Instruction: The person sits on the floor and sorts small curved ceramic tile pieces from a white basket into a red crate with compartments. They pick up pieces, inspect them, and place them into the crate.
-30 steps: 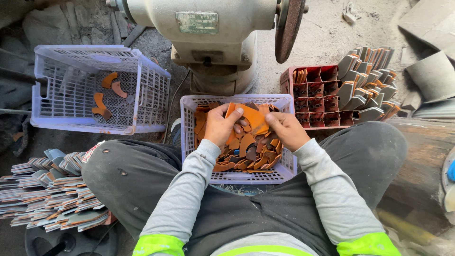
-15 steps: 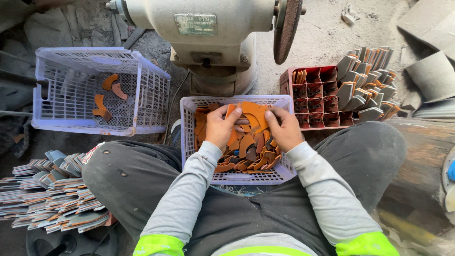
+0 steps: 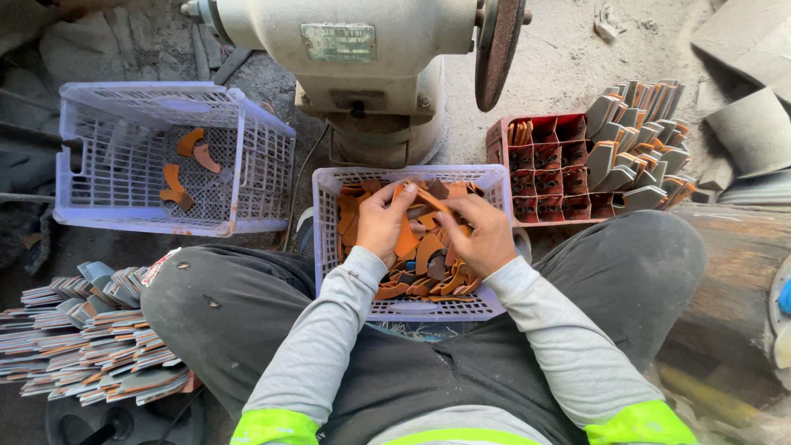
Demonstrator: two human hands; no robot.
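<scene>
A pale plastic basket (image 3: 329, 239) sits between my knees, filled with several curved orange-brown pieces (image 3: 428, 264). Both hands are inside it. My left hand (image 3: 381, 221) has its fingers curled on a curved orange piece (image 3: 422, 198) near the top of the pile. My right hand (image 3: 484, 235) meets it from the right, its fingers pinching the same piece. My grey sleeves run down from both wrists.
A bench grinder (image 3: 371, 66) with a dark wheel (image 3: 497, 49) stands just behind the basket. A larger pale basket (image 3: 264, 156) at the left holds a few orange pieces. A red divided tray (image 3: 503, 140) with grey pieces (image 3: 638, 148) sits at the right. Stacked flat pieces (image 3: 91, 338) lie at lower left.
Both hands have drawn closer together over the pile, and the piece they hold has been turned between the fingers. The baskets have not moved.
</scene>
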